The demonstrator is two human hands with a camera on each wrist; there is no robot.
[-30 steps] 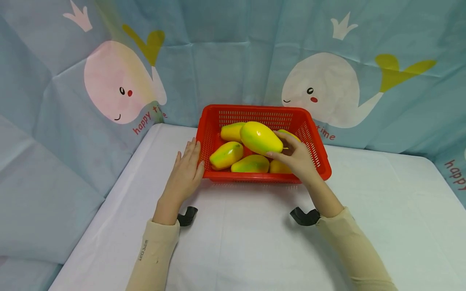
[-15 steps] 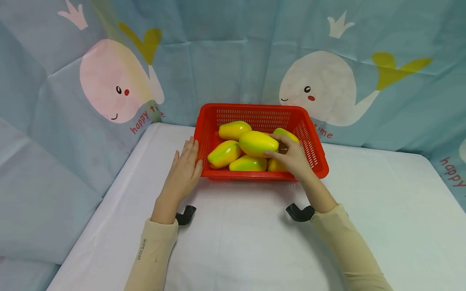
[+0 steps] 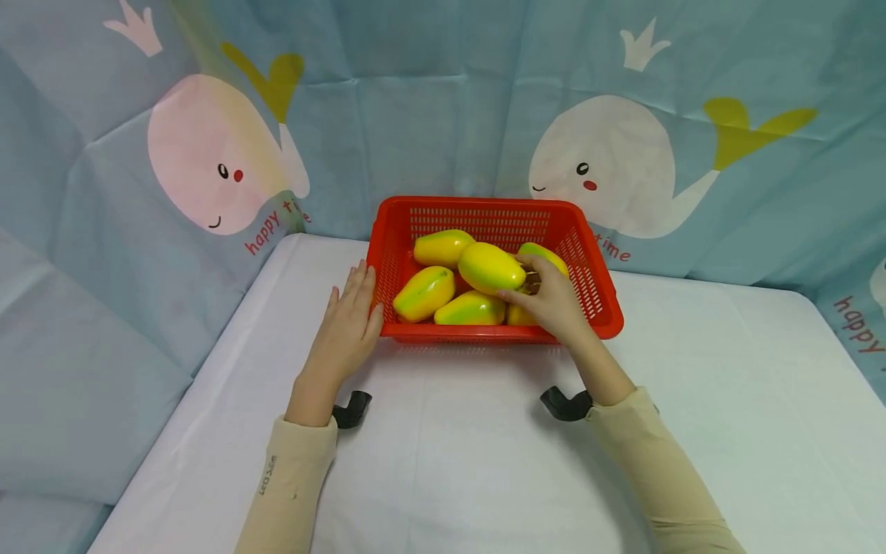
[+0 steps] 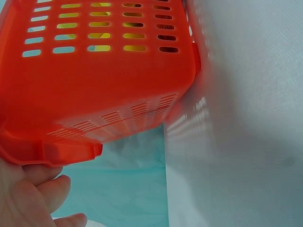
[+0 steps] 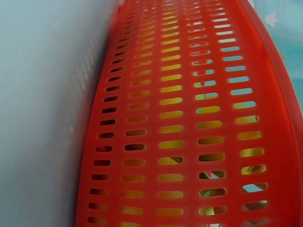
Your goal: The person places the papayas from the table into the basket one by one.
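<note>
A red slotted plastic basket (image 3: 494,332) holds several yellow-green papayas. My right hand (image 3: 551,302) reaches over its front rim and holds one papaya (image 3: 491,268) by the right end, thumb below and fingers above. That papaya lies over the others, touching or close to the front papaya (image 3: 471,308) and the rear one (image 3: 443,248). With straight fingers, my left hand (image 3: 346,323) rests against the basket's left rim. In the left wrist view, fingertips (image 4: 54,189) show beside the rim. Only the basket's slotted front wall (image 5: 170,113) fills the right wrist view; the hand is hidden there.
Another papaya (image 3: 424,294) lies at the basket's left, and one more (image 3: 543,258) at the back right, partly behind my right hand. The basket stands on a white-covered table (image 3: 457,454), close to a blue whale-print curtain (image 3: 429,138).
My right hand has lowered the papaya onto the others in the basket and shifted it slightly. The left hand stays at the left rim. The whole view has drifted slightly.
</note>
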